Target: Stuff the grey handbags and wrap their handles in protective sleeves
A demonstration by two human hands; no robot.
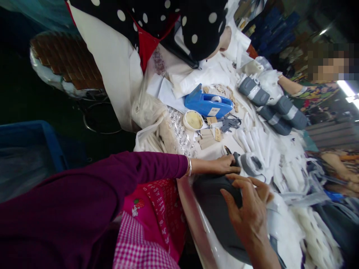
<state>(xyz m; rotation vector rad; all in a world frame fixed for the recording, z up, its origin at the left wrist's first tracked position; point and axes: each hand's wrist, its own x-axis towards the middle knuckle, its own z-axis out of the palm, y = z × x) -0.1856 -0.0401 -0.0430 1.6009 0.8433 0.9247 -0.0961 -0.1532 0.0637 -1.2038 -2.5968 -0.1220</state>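
A large, smooth dark grey item (214, 203) lies along the near edge of the table in front of me; its kind is not clear. My left hand (224, 165) is at its far end, fingers closed together, and what they grip is hidden. A small black piece (227, 150) sticks up beside these fingers. Over the right side of the grey item is my right hand (251, 211), fingers curved and thumb apart, fingertips at its surface. Just beyond both hands sits a grey piece with white wrapping (251, 163).
A blue tape dispenser (209, 104), a round tub (193, 120), tags (206, 139) and grey clips (230, 123) lie farther back. Grey slippers (254, 90) with white bands are beyond. Co-workers stand across the table and at its far end. A blue crate (47, 138) is at left.
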